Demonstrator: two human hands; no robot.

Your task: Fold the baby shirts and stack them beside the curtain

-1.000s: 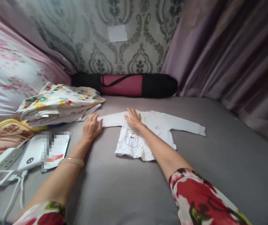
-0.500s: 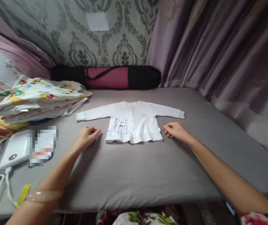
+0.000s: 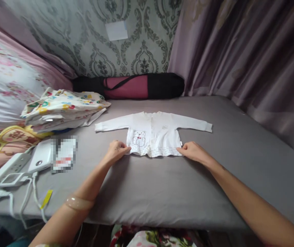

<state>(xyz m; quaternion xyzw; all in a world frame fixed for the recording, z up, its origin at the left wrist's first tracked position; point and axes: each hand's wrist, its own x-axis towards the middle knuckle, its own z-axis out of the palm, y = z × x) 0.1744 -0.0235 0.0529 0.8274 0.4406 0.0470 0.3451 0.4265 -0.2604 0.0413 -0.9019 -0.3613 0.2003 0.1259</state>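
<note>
A small white long-sleeved shirt (image 3: pixel 159 133) with a bear print lies flat on the grey sheet (image 3: pixel 162 185), its sleeves spread to both sides and its collar away from me. My left hand (image 3: pixel 117 150) pinches the bottom left corner of the hem between thumb and fingers. At the bottom right corner, beside a little side tag, my right hand (image 3: pixel 191 151) grips the hem in the same way. A pale bangle (image 3: pixel 78 203) circles my left wrist.
Folded clothes (image 3: pixel 64 108) are piled at the left. Nearer stand a white power bank (image 3: pixel 41 156), a blurred-out item (image 3: pixel 64 154), a power strip (image 3: pixel 6 176) and white cables (image 3: pixel 35 192). A black and maroon bag (image 3: pixel 136 86) lies along the wall; curtains hang at right.
Both hands have moved inward from beside the shirt and now hold its lower hem corners. The whole view has shifted, showing more of the left side.
</note>
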